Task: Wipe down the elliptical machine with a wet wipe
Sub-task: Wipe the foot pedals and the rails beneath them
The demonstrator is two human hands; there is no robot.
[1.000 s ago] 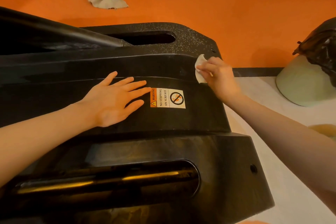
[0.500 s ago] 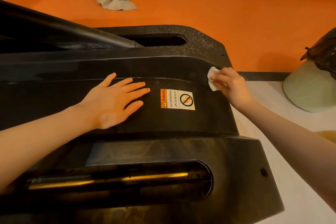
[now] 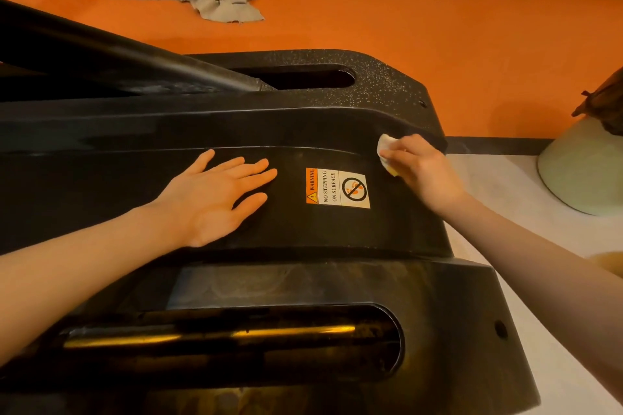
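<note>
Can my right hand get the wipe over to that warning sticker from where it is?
Probably yes. The right hand grips the wet wipe beside the warning sticker, with bare black cover between them. The left hand lies flat on the sticker's other side.

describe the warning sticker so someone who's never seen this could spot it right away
Find the big black elliptical machine filling most of the view. On its flat upper cover, between the flat left hand and the right hand holding the wet wipe, sits the warning sticker. It is the only printed label: orange strip, white panel, crossed-out circle.
</note>
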